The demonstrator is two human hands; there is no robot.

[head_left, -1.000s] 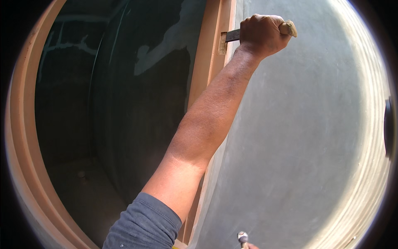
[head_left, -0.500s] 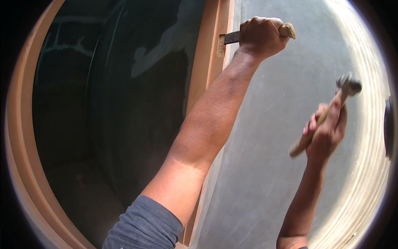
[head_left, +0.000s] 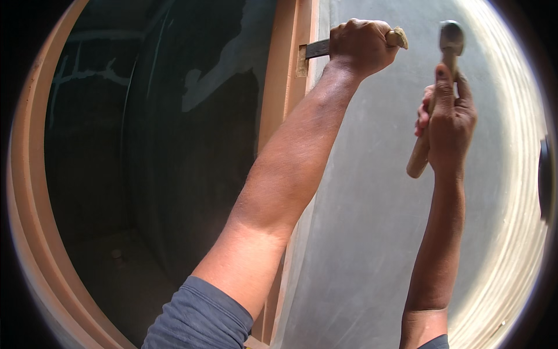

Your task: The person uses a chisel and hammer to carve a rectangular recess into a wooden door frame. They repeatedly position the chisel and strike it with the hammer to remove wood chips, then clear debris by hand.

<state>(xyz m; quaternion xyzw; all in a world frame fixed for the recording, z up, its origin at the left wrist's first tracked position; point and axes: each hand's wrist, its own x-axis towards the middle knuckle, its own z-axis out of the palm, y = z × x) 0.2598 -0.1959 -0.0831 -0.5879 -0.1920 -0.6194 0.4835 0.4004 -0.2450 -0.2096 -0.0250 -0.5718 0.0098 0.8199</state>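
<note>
My left hand (head_left: 359,47) is wrapped round the handle of a wood chisel (head_left: 318,49), held roughly level. Its flat dark blade points left, with the tip at a shallow mortise (head_left: 301,63) cut in the wooden door frame (head_left: 285,75). The handle's frayed butt end sticks out to the right of my fist. My right hand (head_left: 450,125) grips a hammer (head_left: 451,38) by its wooden handle, thumb laid along it. The hammer head is raised, to the right of the chisel's butt and apart from it.
A smooth grey plastered wall (head_left: 372,203) runs right of the frame. Left of it, the doorway opens on a dark room with patchy walls (head_left: 192,145). The other frame post (head_left: 29,174) curves along the left rim. Bright ridged material (head_left: 517,192) lies along the right.
My right hand has swung the hammer up and to the left, nearer the chisel's butt. My left hand and the chisel keep their place at the mortise; the view has shifted slightly.
</note>
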